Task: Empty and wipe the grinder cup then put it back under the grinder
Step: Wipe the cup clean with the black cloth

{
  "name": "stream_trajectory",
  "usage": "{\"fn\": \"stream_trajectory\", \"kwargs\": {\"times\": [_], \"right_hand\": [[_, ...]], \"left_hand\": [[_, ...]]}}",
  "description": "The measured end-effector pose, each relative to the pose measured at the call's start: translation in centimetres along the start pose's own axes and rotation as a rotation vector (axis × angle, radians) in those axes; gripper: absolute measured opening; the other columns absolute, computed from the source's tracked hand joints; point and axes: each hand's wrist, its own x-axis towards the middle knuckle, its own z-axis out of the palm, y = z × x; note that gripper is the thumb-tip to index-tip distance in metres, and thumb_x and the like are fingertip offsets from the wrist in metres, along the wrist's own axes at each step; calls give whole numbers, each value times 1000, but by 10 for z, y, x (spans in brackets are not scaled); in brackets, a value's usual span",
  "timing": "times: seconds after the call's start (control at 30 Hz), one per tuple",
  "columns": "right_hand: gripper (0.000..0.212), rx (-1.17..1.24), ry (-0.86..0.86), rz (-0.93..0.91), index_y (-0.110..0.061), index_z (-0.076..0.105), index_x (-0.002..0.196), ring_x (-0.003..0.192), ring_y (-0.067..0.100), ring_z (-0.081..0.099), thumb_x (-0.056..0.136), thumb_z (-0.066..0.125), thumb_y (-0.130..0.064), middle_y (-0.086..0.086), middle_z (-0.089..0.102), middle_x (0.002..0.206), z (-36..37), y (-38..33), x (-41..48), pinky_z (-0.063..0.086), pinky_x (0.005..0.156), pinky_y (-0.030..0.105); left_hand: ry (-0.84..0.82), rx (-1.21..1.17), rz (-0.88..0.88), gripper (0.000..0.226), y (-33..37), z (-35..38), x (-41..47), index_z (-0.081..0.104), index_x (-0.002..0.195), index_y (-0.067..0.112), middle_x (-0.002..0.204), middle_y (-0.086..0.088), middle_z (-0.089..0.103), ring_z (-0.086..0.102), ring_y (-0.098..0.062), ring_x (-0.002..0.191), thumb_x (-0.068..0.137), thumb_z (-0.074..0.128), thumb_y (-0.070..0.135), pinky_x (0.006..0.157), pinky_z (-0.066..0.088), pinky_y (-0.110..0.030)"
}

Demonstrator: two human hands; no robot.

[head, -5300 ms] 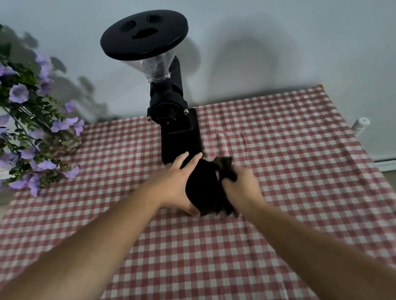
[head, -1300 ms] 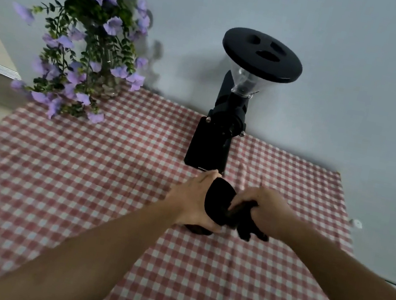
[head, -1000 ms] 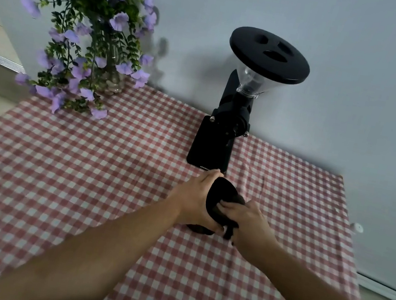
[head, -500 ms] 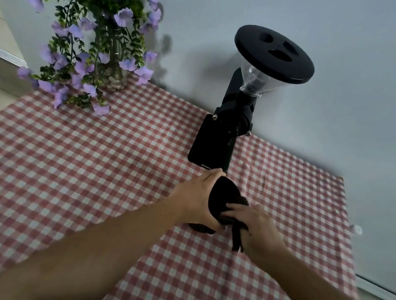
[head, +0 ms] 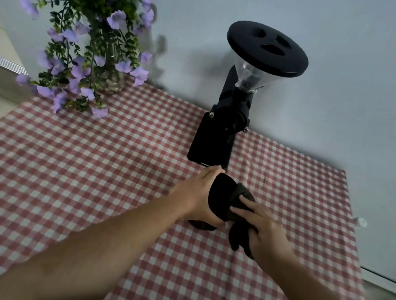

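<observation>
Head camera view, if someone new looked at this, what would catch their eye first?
Probably the two hands at centre: the left hand grips a black grinder cup while the right hand presses a dark cloth into it. Behind them stands the black grinder against the wall, with purple flowers at the far left of the checked tablecloth.

grinder (head: 223,117) behind cup (head: 218,198) | flowers (head: 93,33) far left on tablecloth (head: 82,169)
</observation>
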Motion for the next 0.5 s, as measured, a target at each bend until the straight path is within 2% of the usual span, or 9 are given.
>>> {"fn": "stream_trajectory", "kwargs": {"times": [0.07,0.1,0.17,0.23,0.27,0.33,0.37,0.43,0.5], "right_hand": [[46,130,-53,76,-20,70,107,126,4,40,88,44,13,-14,49,132,-11,-3,1,28,107,17],[47,233,-56,136,-20,73,94,121,5,49,86,43,16,-12,57,125,-21,-4,9,35,107,21],[51,413,43,229,-20,72,77,103,12,63,84,39,18,-4,69,107,-42,-5,28,48,98,27],[50,410,152,240,-22,72,87,90,17,67,87,38,15,1,70,104,-50,-4,47,53,82,19],[49,375,164,220,-24,70,100,89,17,66,89,39,12,3,68,111,-47,-5,54,53,80,18],[51,348,93,202,-28,61,123,105,16,60,93,39,7,0,60,129,-29,-8,57,51,94,29],[51,368,41,207,-29,54,130,110,16,59,95,37,4,-3,57,130,-15,-9,52,52,95,32],[46,472,13,271,-26,44,137,101,14,63,97,36,-2,-6,60,118,12,-7,30,56,83,28],[38,506,-19,379,-20,47,130,90,10,63,97,38,-5,-4,64,104,34,-1,6,53,69,20]], "left_hand": [[8,-31,25,122,-2,2,0,8,150,25,159,9,15,31,-15,139,59,84,54,103,41,-38],[13,-42,35,121,-2,2,0,10,150,24,158,8,17,31,-15,139,59,85,53,101,40,-35],[-2,-47,22,123,-1,2,-1,9,151,22,158,9,15,29,-16,140,60,86,51,102,37,-34],[-25,-38,-10,127,-2,2,-2,4,153,22,162,9,7,22,-17,145,61,85,53,110,33,-40],[-31,-36,-20,128,-1,2,-2,2,154,22,162,8,5,20,-17,146,62,85,53,112,31,-41],[-48,-34,-27,128,1,0,-3,0,154,23,163,8,3,19,-16,146,63,85,52,112,30,-39],[-57,-31,-28,127,3,-2,-4,0,154,24,163,9,3,22,-16,145,63,85,51,112,33,-39],[-72,-21,-13,124,5,-6,-3,2,152,28,161,12,3,28,-17,141,63,85,49,109,38,-43],[-105,-7,-19,124,4,-8,-2,1,153,30,161,15,-3,24,-17,143,64,85,48,109,38,-46]]}}
